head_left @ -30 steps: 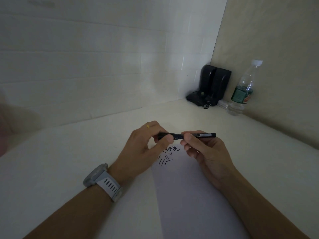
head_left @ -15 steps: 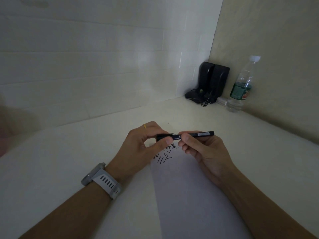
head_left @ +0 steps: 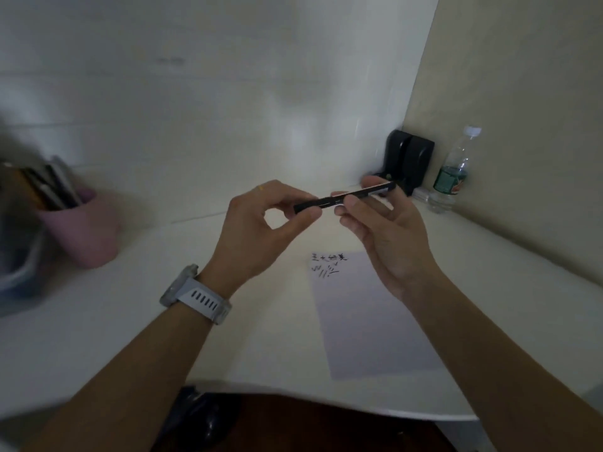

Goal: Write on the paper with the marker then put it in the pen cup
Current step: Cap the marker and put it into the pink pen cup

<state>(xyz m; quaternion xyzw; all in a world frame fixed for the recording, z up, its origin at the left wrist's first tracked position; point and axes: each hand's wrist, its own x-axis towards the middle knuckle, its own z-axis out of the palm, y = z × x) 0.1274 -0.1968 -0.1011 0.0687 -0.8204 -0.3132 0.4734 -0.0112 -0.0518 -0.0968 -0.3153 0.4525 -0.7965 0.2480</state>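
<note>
A black marker (head_left: 346, 198) is held level in the air between both hands, above the far end of the paper. My left hand (head_left: 261, 230) pinches its left end with thumb and forefinger. My right hand (head_left: 381, 230) grips the middle and right part with its fingertips. The white paper (head_left: 368, 318) lies on the desk below, with black handwriting (head_left: 326, 264) at its top left corner. A pink pen cup (head_left: 88, 230) holding several pens stands at the far left, blurred.
Black speakers (head_left: 409, 158) sit in the back right corner beside a clear water bottle (head_left: 453, 174) with a green label. A blurred clear container (head_left: 16, 265) is at the left edge. The desk's front edge (head_left: 326, 399) curves near my body.
Both hands have lifted the marker up off the paper. The view has swung left and pulled back, so the pink pen cup and the desk's front edge now show.
</note>
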